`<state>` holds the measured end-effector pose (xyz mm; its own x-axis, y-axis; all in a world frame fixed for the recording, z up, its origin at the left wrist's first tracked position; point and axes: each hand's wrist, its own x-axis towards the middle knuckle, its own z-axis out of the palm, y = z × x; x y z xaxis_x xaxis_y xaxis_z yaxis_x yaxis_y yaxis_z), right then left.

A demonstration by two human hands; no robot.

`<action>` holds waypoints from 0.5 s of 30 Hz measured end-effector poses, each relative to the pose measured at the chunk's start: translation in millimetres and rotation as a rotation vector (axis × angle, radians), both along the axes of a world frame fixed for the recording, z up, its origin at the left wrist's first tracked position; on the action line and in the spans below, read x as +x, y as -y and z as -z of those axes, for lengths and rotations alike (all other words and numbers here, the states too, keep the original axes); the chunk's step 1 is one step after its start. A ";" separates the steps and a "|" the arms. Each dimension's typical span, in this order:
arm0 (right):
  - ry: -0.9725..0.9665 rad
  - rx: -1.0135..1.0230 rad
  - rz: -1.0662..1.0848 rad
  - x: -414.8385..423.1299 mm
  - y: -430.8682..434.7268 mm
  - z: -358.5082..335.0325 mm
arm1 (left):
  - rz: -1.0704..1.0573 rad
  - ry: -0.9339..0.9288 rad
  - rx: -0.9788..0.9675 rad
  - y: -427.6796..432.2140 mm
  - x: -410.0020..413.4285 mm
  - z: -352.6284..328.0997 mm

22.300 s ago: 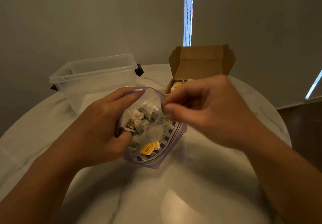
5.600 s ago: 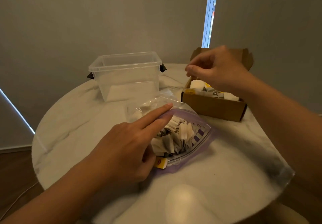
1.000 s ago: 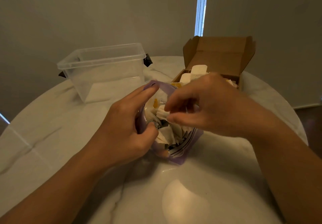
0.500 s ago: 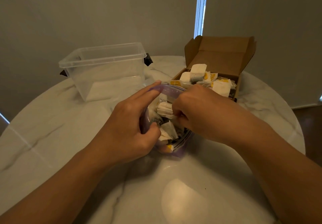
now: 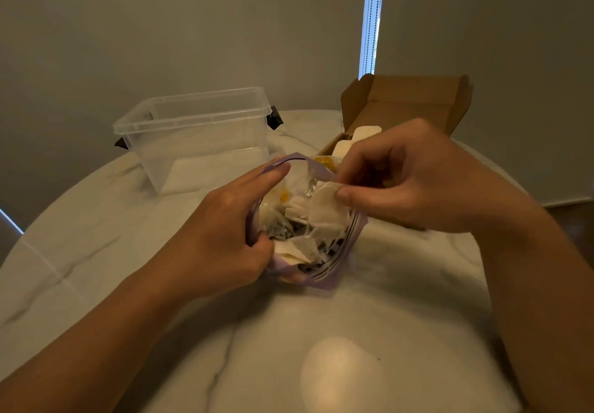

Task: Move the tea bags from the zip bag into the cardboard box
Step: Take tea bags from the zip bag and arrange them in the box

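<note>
While right hand [image 5: 418,181] pinches tea bag [image 5: 324,210] over zip bag [image 5: 321,279], box [image 5: 408,104] front hidden.

A clear plastic tub [image 5: 196,138] with black side clips [image 5: 275,118] stands open on the round white marble surface [image 5: 96,236]; grey blinds [image 5: 160,27] hang behind, split by a bright slit [image 5: 372,17].

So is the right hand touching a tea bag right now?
Touching. The head view shows the right hand pinching a white tea bag over the open zip bag.
</note>
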<state>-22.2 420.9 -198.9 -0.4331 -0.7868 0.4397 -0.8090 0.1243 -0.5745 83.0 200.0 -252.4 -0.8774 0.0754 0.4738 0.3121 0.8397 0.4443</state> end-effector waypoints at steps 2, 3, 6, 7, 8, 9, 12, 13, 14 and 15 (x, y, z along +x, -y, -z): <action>0.087 -0.081 -0.042 -9.0 -6.8 -1.7 | -0.016 0.004 -0.038 8.8 1.4 -0.9; 0.125 -0.124 -0.041 -14.1 -10.4 -2.4 | -0.021 -0.002 -0.051 12.7 2.1 -1.4; 0.210 -0.226 0.000 -31.8 -18.7 -5.3 | -0.029 0.011 -0.070 21.8 6.3 -3.6; 0.217 -0.252 0.025 -38.9 -20.8 -6.3 | -0.030 0.024 -0.075 24.4 8.2 -4.2; 0.221 -0.272 0.053 -46.3 -22.6 -7.6 | -0.035 0.029 -0.079 27.7 10.1 -4.8; 0.228 -0.285 0.082 -53.8 -23.7 -8.0 | -0.046 0.031 -0.081 32.1 12.9 -5.3; 0.239 -0.291 0.184 -71.9 -22.6 -8.1 | -0.086 0.037 -0.086 48.2 24.0 -6.8; 0.229 -0.282 0.220 -76.4 -20.9 -6.8 | -0.096 0.036 -0.101 53.4 28.8 -7.9; 0.218 -0.274 0.251 -79.6 -18.8 -5.3 | -0.109 0.037 -0.115 59.1 34.4 -8.7; 0.212 -0.271 0.275 -81.9 -16.4 -3.7 | -0.127 0.043 -0.124 64.8 40.5 -9.5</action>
